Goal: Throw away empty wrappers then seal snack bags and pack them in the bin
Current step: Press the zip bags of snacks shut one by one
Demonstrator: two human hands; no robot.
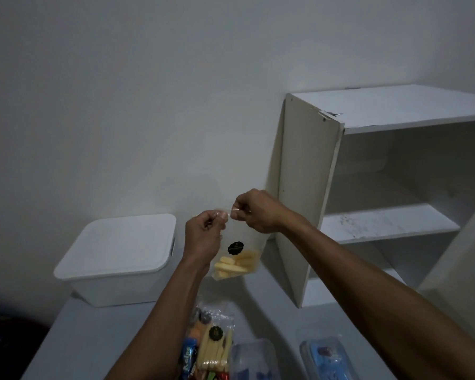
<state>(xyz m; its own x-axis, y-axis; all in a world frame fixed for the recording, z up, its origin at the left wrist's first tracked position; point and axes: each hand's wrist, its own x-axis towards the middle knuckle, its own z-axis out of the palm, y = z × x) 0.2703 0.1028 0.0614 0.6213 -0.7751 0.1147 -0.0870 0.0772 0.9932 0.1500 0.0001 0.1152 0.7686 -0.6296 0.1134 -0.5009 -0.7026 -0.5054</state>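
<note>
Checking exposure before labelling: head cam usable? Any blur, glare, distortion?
Head view: dim, greyish, dark corners; wide-angle bends the shelf unit; clear snack bag is readable, its top edge between left hand and right hand is faint; no glare; bottom-edge packets soft.

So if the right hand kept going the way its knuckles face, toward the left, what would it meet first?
Most likely the left hand, which pinches the same clear snack bag top right beside the right hand; only bag film separates them.

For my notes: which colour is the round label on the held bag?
Black label, seen in head view.
</note>
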